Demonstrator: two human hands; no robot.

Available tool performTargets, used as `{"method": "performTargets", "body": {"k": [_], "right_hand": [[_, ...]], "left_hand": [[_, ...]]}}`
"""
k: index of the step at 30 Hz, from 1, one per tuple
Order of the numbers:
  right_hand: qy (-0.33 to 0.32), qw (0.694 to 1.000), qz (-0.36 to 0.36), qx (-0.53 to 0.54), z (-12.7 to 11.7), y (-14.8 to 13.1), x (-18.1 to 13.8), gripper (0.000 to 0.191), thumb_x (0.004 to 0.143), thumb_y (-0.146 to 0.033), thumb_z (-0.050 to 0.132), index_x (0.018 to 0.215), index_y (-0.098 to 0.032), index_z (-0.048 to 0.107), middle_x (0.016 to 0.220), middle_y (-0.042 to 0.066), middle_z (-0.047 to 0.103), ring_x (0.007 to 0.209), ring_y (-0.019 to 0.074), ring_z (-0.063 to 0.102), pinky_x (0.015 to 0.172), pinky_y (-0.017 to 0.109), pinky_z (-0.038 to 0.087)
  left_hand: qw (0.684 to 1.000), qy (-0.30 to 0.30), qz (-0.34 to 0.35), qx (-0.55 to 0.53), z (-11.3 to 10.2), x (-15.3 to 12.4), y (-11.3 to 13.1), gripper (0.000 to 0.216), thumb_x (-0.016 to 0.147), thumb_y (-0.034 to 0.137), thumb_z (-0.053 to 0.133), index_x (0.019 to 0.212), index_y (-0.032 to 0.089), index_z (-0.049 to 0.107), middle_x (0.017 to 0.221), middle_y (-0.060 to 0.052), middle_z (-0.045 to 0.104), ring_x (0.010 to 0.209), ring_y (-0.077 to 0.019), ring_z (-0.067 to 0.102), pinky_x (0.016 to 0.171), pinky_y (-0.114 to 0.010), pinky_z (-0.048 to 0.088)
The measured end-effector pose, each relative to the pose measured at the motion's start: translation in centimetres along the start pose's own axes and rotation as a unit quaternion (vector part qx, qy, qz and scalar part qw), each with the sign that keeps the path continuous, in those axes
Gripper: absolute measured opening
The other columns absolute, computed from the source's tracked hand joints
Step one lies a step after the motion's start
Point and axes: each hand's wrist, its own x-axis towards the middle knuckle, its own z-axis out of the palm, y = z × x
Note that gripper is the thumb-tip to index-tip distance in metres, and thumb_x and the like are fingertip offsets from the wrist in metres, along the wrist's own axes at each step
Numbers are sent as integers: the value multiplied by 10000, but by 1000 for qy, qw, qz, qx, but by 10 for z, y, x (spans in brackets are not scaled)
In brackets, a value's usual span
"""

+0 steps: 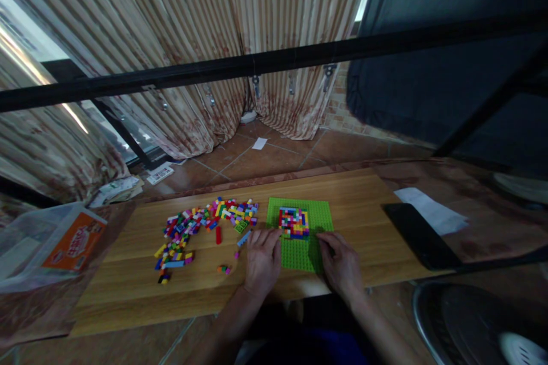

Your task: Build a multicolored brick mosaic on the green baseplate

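Note:
A green studded baseplate [296,255] lies on the wooden table, with a multicoloured block of toy bricks [294,222] built on its middle. My left hand [262,256] is over the plate's left edge, its fingers curled together and the tips close to the lower left of the built bricks. Whatever those fingertips hold, if anything, is hidden. At the plate's right edge is my right hand [341,261], thumb and fingers drawn together; what lies between them does not show. A light blue long brick [244,238] rests just left of my left hand.
Loose bricks [192,222] spread over the table's left half, with a red brick [218,235] apart from them. A black phone-like slab [422,236] and white paper [430,210] lie at right. A clear plastic box [38,245] stands at far left. A dark bar [252,65] crosses beyond the table.

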Motion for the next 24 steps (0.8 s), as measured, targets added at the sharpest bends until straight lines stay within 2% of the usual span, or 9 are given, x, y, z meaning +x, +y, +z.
{"method": "performTargets", "body": {"k": [9,18,24], "right_hand": [[-1,1000,5,-3,0,-1,-1,277,913,-313,433,962,-191,676,983,108,674,895,223,642,809,387,520],[-20,999,-4,-34,1,2,-1,285,914,-306,425,963,-187,679,993,105,674,892,223,639,799,375,514],[-23,998,-21,-55,2,5,-2,320,916,-355,408,959,-184,676,998,116,673,871,232,635,764,376,508]], "left_hand": [[998,-35,34,44,3,-2,-3,349,858,81,493,1152,228,611,1048,-54,670,975,-235,544,891,-452,438],[998,-35,28,39,8,-4,-2,345,865,67,471,1140,215,619,1083,-58,667,984,-231,543,881,-441,442],[998,-46,-5,50,3,-2,10,346,843,66,512,1120,237,629,1061,-29,678,989,-215,545,919,-427,428]]}}
